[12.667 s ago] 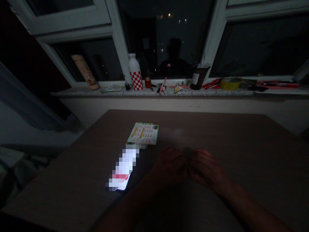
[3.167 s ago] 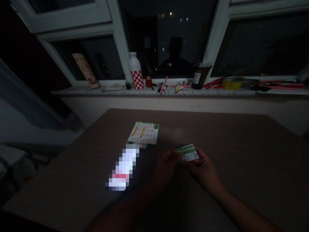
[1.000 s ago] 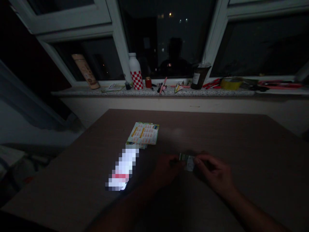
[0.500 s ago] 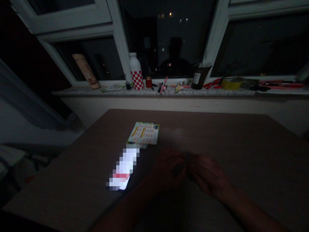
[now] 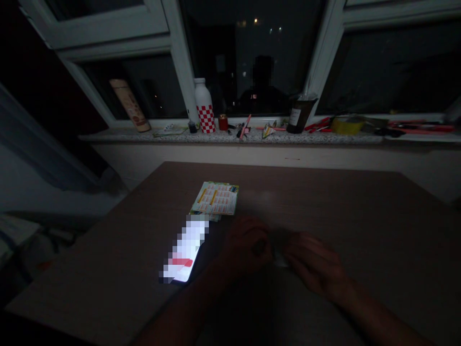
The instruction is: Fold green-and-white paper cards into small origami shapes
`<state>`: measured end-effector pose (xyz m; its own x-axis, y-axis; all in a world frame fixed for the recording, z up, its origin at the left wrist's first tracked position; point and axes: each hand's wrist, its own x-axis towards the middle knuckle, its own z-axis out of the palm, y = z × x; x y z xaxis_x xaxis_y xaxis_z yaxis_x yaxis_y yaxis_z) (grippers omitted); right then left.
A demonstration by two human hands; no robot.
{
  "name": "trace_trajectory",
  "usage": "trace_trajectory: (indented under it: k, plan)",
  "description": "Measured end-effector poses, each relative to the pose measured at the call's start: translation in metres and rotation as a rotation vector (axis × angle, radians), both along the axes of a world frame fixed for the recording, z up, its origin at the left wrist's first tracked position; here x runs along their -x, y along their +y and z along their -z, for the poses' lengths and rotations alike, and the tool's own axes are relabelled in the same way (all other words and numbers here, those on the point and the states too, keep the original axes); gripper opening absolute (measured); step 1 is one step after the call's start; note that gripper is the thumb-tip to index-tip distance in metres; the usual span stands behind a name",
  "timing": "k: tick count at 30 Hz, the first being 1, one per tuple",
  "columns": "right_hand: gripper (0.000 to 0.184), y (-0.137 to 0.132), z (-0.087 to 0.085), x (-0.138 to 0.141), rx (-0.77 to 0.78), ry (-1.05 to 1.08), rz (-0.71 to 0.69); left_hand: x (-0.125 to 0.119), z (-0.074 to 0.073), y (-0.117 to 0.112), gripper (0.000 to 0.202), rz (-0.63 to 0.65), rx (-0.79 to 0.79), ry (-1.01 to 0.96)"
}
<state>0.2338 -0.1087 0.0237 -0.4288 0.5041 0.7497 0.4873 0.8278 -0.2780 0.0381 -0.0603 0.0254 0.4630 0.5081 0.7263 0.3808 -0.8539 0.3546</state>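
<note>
In the dim light my left hand is closed just above the wooden table, its fingers curled round something dark that I cannot make out. To its right, my right hand has its fingers close together, pointing left. A small pale thing shows at the right fingertips, too dark and blurred to name. A narrow gap separates the two hands. Left of them lies a phone with a lit screen, partly pixelated. Beyond the phone is a small pile of printed cards with rows of red print.
The table reaches to the wall under a window. Along the stone sill stand a pinkish flask, a red-and-white checked bottle, a small red jar, a dark cup and a yellow roll.
The hands have drawn slightly apart, the left one moving a little left. The pale thing between them now shows. Phone and cards lie as before.
</note>
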Motion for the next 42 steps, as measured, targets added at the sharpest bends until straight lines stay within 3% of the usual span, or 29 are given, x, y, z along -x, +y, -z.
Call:
trace_trajectory:
  k: [6,11,14,21,27,33,42]
  plan:
    - [0.016,0.001,-0.001,-0.006,0.027,0.03,0.074,0.008,-0.004,0.002,0.007,-0.091,0.087,-0.055]
    - [0.014,0.004,0.001,-0.006,0.061,-0.032,0.074,0.005,-0.002,-0.008,0.026,0.023,0.178,0.052]
    - [0.015,0.003,0.001,-0.002,0.077,-0.026,0.09,0.0,-0.001,-0.011,0.013,0.089,0.225,0.072]
    - [0.015,0.002,0.0,0.0,0.035,0.097,0.095,-0.002,0.001,-0.013,0.013,0.13,0.377,-0.092]
    - [0.02,0.004,0.001,-0.006,-0.049,-0.005,0.091,-0.001,0.0,-0.014,0.012,0.117,0.2,-0.023]
    - [0.014,0.003,-0.001,-0.006,-0.008,-0.053,0.109,-0.002,-0.003,-0.011,0.005,0.124,0.028,0.025]
    - [0.018,0.003,0.0,-0.004,-0.003,-0.025,0.086,-0.003,0.001,-0.009,0.005,0.121,-0.007,-0.001]
